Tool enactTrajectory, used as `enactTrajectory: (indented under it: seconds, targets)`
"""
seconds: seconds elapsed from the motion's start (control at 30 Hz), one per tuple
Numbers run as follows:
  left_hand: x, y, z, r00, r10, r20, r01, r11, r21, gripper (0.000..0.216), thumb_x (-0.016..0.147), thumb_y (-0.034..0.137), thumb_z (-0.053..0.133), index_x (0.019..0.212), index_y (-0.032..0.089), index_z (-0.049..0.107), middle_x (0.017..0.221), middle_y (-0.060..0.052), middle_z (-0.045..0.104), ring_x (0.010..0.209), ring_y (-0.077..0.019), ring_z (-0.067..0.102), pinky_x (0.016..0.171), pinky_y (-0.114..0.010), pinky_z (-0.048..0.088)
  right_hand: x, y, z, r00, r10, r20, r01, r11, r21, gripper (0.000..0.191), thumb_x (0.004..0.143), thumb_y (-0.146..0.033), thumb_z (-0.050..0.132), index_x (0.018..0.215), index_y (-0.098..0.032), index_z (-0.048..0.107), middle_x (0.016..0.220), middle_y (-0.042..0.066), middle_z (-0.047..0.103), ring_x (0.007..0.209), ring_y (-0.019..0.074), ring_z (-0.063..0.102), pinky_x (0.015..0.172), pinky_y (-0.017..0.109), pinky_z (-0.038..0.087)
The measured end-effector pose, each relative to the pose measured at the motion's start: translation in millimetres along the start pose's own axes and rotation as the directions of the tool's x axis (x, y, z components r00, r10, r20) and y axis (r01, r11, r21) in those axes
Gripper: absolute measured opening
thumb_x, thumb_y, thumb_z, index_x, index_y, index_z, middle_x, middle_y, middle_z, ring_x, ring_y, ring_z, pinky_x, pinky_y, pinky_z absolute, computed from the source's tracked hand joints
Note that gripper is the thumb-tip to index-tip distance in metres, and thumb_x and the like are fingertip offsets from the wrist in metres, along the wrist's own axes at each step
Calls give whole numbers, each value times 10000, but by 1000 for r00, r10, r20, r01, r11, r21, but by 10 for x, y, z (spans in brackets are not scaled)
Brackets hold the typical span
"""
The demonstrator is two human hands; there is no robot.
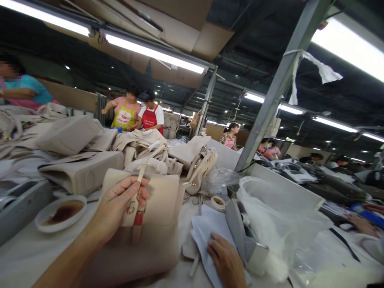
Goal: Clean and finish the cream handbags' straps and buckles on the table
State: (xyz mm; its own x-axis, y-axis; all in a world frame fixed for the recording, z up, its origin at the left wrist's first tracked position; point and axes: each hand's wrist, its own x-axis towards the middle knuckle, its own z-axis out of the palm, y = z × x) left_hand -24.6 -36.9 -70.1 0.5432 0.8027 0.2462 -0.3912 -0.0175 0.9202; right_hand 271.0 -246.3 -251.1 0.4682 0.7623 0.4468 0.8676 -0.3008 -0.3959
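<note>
Head view: from where I stand, the right hand [225, 260] lies nearest, palm down on a pale blue cloth [201, 226], its fingers loosely bent and not closed round anything. The left hand [120, 202] pinches a cream strap [139, 175] between thumb and fingertips, with no gap left. That strap runs down the front of a beige bag [163, 244], which sits directly before the person, its flap side up; a red piece [139, 218] shows on the strap below the fingers.

Left of the bag there's a white bowl [38, 223] with something brown inside. Beyond the cloth is a small dish [222, 207], and on the cloth's right a grey dispenser [235, 228], next to a crumpled clear plastic bag [270, 236]. Past those, more beige bags [70, 136] are heaped up. Farther off, I see a person in a yellow apron [124, 116] beside another in a red apron [151, 119].
</note>
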Motion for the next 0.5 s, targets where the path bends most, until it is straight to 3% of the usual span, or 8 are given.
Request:
enactTrajectory:
  seconds: [0.13, 0.2, 0.23, 0.3, 0.33, 0.4, 0.43, 0.5]
  targets:
    - [-40, 53, -2, 999, -28, 34, 28, 1000, 1, 345, 770, 445, 721, 962, 169, 640, 727, -3, 645, 577, -138, 584, 524, -248, 481, 159, 23, -49, 976, 204, -80, -175, 946, 274, 363, 818, -522, 564, 915, -256, 791, 1148, 121, 750, 1077, 366, 689, 981, 547, 519]
    - [-53, 57, 5, 999, -5, 46, 3, 999, 53, 345, 796, 459, 684, 966, 164, 631, 715, -3, 634, 571, -128, 563, 517, -235, 455, 250, 25, -143, 955, 258, -147, -200, 924, 325, 426, 824, -564, 534, 950, -250, 793, 1137, 120, 751, 1048, 375, 702, 920, 541, 560]
    - [-56, 48, 14, 999, 11, 51, -16, 996, 90, 347, 810, 469, 663, 966, 160, 626, 706, -3, 629, 571, -124, 551, 518, -228, 443, 287, 6, -202, 951, 223, -214, -153, 941, 302, 420, 840, -556, 528, 952, -250, 794, 1128, 116, 754, 1029, 369, 712, 884, 519, 582]
    - [-54, 12, 41, 997, 53, 54, -61, 985, 160, 364, 831, 502, 624, 948, 157, 612, 675, 3, 607, 562, -114, 515, 511, -216, 415, 344, -109, -334, 915, -12, -402, 72, 988, 133, 338, 875, -484, 552, 954, -258, 792, 1122, 96, 759, 987, 332, 733, 827, 444, 606]
    - [-53, -11, 58, 995, 82, 54, -90, 978, 188, 377, 842, 525, 601, 931, 159, 602, 658, 9, 588, 555, -110, 491, 504, -211, 401, 365, -216, -396, 856, -193, -479, 217, 976, -5, 276, 880, -427, 582, 974, -267, 787, 1122, 81, 761, 968, 306, 741, 814, 404, 604]
    - [-58, -51, 92, 988, 143, 54, -151, 962, 227, 404, 865, 570, 547, 906, 169, 580, 661, 18, 553, 542, -102, 453, 487, -206, 379, 397, -533, -484, 676, -497, -544, 416, 867, -274, 208, 867, -305, 640, 1033, -292, 765, 1108, 50, 768, 936, 264, 750, 836, 362, 573]
    - [-67, -61, 106, 986, 161, 53, -169, 956, 240, 417, 877, 591, 513, 916, 179, 569, 690, 19, 545, 529, -97, 439, 473, -206, 369, 411, -733, -502, 588, -588, -555, 458, 808, -371, 224, 860, -259, 652, 1056, -300, 753, 1091, 41, 774, 927, 253, 751, 878, 364, 544]
    - [-103, -53, 129, 984, 169, 60, -179, 948, 263, 426, 890, 609, 466, 971, 200, 553, 771, 13, 549, 516, -92, 436, 458, -212, 358, 439, -1172, -477, 485, -646, -590, 466, 761, -450, 233, 868, -201, 635, 1049, -306, 739, 1056, 34, 784, 926, 248, 749, 991, 395, 462]
